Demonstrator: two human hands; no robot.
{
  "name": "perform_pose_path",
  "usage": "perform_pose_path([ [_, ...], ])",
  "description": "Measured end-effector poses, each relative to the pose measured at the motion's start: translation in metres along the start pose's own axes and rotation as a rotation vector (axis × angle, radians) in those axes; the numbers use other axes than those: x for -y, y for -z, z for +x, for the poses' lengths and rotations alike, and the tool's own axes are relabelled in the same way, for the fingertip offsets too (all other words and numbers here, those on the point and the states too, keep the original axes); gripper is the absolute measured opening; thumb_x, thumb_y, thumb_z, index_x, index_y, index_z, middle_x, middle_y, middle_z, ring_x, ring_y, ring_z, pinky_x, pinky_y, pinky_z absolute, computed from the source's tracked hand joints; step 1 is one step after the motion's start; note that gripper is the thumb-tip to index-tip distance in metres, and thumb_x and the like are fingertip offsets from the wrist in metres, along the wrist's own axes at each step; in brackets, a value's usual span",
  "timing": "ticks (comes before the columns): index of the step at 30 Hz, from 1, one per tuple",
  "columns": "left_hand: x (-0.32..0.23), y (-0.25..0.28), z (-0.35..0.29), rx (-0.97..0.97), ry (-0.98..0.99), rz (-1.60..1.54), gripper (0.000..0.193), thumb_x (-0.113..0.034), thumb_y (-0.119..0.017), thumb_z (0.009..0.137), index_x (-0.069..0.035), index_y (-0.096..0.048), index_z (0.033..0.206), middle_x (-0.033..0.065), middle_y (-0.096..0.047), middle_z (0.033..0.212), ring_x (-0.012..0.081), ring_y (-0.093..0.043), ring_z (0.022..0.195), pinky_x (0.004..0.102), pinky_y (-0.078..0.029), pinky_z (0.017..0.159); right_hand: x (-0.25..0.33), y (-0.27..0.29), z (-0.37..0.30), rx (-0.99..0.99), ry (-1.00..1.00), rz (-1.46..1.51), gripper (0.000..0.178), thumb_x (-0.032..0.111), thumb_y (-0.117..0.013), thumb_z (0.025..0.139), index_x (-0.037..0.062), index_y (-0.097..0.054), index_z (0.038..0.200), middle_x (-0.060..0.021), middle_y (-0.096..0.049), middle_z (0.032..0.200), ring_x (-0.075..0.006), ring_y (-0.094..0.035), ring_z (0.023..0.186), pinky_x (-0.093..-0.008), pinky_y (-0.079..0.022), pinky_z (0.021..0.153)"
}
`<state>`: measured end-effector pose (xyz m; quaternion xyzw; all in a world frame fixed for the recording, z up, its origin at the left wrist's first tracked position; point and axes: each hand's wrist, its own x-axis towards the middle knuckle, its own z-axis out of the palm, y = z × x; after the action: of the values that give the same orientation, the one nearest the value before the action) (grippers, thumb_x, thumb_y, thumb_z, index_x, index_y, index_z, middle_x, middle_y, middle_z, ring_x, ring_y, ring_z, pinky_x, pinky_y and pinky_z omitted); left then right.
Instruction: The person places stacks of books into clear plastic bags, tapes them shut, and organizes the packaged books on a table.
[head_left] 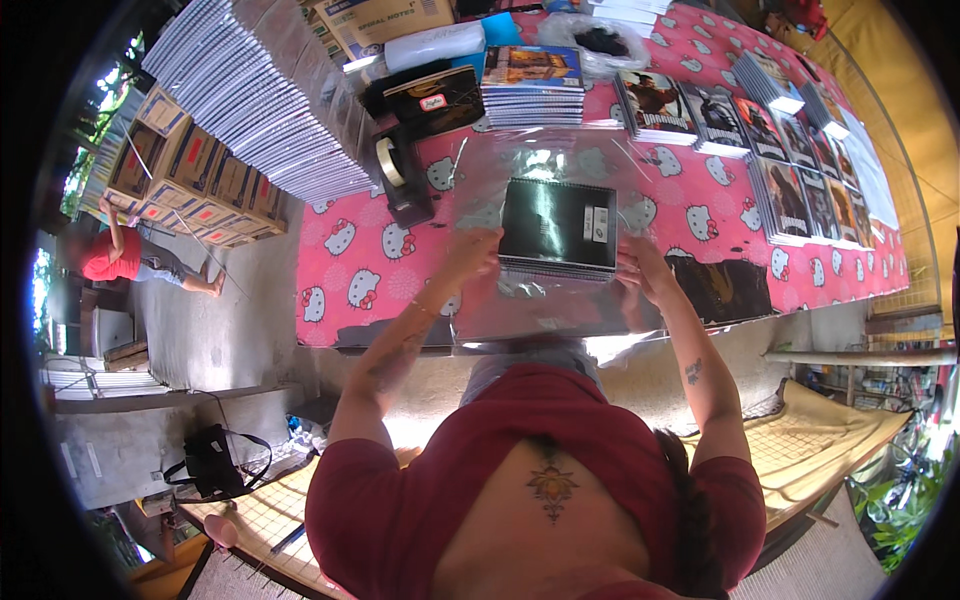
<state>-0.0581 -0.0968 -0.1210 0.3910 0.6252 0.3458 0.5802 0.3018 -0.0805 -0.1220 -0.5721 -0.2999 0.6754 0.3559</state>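
A small stack of spiral notebooks lies on a clear plastic sheet in front of me. Its top cover is dark and glossy, with a white label near the right edge. My left hand is closed at the stack's left edge. On the opposite side, the bent fingers of my right hand grip the right edge. Whether either hand also pinches some of the plastic cannot be made out. A tape dispenser stands beyond my left hand.
The table has a pink cartoon-cat cover. A tall notebook stack leans at the left. Colourful notebooks stand behind the sheet and at right. Cardboard boxes and a person in red are further left.
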Motion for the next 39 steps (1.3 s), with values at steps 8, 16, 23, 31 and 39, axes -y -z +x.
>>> perform_pose_path([
  [8, -0.001, -0.008, 0.002, -0.030, 0.016, -0.125, 0.047, -0.053, -0.061, 0.090, -0.009, -0.060, 0.107, -0.0014, -0.059, 0.092, 0.0079, -0.056, 0.078, 0.0227, -0.041, 0.067, -0.006, -0.001, 0.005, 0.126, -0.059, 0.008, 0.067, 0.054, -0.064, 0.082, 0.0118, -0.052, 0.133, -0.0095, -0.053, 0.137, -0.0226, -0.048, 0.126, -0.0461, -0.030, 0.104],
  [16, 0.009, -0.001, 0.006, -0.067, 0.069, -0.199, 0.044, -0.047, -0.064, 0.089, -0.012, -0.057, 0.114, -0.0006, -0.060, 0.106, 0.0123, -0.055, 0.092, 0.0320, -0.043, 0.080, -0.005, -0.006, -0.004, 0.161, 0.006, -0.025, 0.060, 0.046, -0.068, 0.084, 0.0106, -0.054, 0.130, -0.0058, -0.056, 0.131, -0.0204, -0.049, 0.123, -0.0372, -0.032, 0.099],
  [23, 0.037, 0.062, -0.070, 0.293, -0.763, 0.853, 0.016, -0.013, -0.065, 0.089, -0.006, -0.062, 0.103, 0.0089, -0.061, 0.103, 0.0195, -0.059, 0.088, 0.0343, -0.047, 0.078, -0.053, 0.004, -0.074, 0.398, 1.059, -1.387, 0.037, 0.009, -0.079, 0.075, 0.0134, -0.061, 0.107, -0.0068, -0.059, 0.114, -0.0229, -0.062, 0.095, -0.0366, -0.049, 0.073],
  [31, -0.060, 0.051, 0.013, -0.070, -0.640, 0.694, 0.025, -0.026, -0.062, 0.094, -0.001, -0.066, 0.094, 0.0114, -0.061, 0.062, 0.0197, -0.060, 0.053, 0.0327, -0.046, 0.052, 0.043, -0.071, -0.085, -0.253, 0.999, -1.252, 0.029, 0.022, -0.070, 0.081, 0.0140, -0.064, 0.109, -0.0072, -0.054, 0.127, -0.0286, -0.050, 0.119, -0.0498, -0.039, 0.096],
  [39, -0.106, 0.046, 0.097, -0.148, -0.469, 0.916, 0.042, -0.043, -0.056, 0.095, -0.003, -0.070, 0.094, 0.0188, -0.069, 0.081, 0.0361, -0.068, 0.081, 0.0445, -0.052, 0.071, -0.031, -0.146, -0.060, -0.108, 1.031, -1.386, 0.061, 0.047, -0.060, 0.089, 0.0148, -0.048, 0.140, -0.0127, -0.041, 0.147, -0.0313, -0.037, 0.137, -0.0578, -0.028, 0.110],
])
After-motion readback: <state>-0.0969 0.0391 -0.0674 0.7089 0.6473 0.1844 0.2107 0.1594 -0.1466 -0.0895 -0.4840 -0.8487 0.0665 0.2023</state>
